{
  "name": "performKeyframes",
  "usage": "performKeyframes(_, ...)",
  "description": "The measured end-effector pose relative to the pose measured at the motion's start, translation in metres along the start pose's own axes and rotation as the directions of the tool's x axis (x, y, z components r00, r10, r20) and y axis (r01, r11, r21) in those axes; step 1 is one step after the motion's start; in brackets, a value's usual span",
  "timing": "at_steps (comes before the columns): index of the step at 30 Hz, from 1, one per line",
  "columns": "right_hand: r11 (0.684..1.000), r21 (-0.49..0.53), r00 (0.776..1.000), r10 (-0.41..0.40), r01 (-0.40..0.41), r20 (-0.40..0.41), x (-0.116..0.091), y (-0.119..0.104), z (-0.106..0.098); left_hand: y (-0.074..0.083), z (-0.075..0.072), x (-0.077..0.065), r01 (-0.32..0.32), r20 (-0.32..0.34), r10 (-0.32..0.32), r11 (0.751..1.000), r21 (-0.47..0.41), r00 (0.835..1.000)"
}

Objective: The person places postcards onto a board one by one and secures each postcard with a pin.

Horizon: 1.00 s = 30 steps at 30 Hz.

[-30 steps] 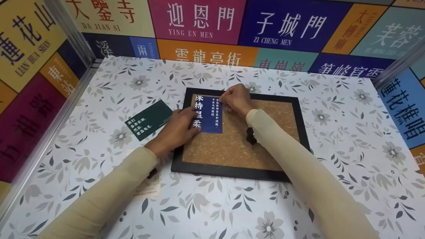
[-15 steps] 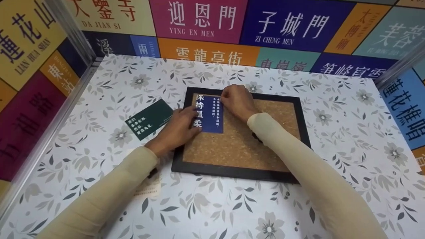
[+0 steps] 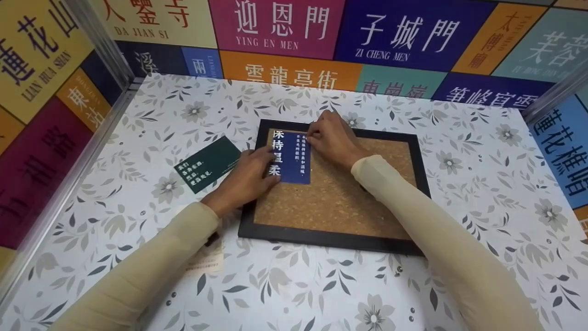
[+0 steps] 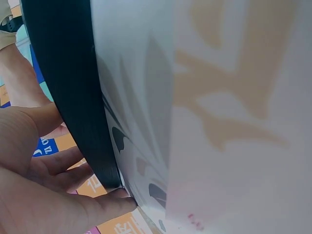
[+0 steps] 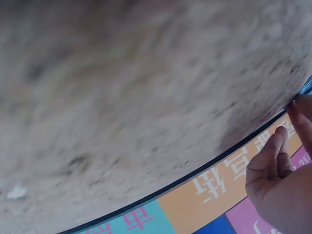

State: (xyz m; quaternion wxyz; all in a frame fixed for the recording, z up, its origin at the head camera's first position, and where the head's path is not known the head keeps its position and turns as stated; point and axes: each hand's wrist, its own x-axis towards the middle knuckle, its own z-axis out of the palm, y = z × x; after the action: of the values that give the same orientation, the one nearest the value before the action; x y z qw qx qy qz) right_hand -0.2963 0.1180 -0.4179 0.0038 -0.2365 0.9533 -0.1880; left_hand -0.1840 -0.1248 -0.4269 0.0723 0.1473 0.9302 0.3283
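Observation:
A blue card (image 3: pixel 294 158) with white characters lies on the cork board (image 3: pixel 317 207) at its upper left. My left hand (image 3: pixel 243 179) rests over the board's black left rim, its fingers on the card's left edge. Seen from the left wrist, my thumb (image 4: pixel 105 207) lies against the rim's edge. My right hand (image 3: pixel 335 140) is at the card's upper right corner with bent fingers. In the right wrist view, its thumb and a finger come together there beside a tiny pale spot. Whether they pinch anything is too small to tell.
A green card (image 3: pixel 206 165) with white text lies left of the board, partly behind my left hand. A pale printed paper (image 3: pixel 209 259) sits under my left forearm. The floral tabletop (image 3: pixel 321 280) ends at colourful sign panels (image 3: pixel 294 76) at the back.
My right hand has shifted slightly right and its fingers have spread and lifted a little at the card's corner. My left hand and the blue card stay in place on the board.

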Motion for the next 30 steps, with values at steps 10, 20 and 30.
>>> performKeyframes(10,0.997,0.062,0.998,-0.046,0.043,0.047,-0.004,0.013,-0.003,0.002,0.0,0.0,-0.012,-0.009,0.012,1.0,0.011,1.0)
performKeyframes(20,0.996,0.068,0.998,-0.053,0.05,0.038,-0.009,0.014,0.0,0.003,0.001,-0.005,-0.035,-0.027,0.036,0.999,0.031,0.999)
performKeyframes(30,0.995,0.07,0.997,-0.078,0.077,0.015,-0.01,0.015,-0.002,0.007,-0.001,-0.027,-0.09,-0.079,0.099,0.99,0.11,0.992)
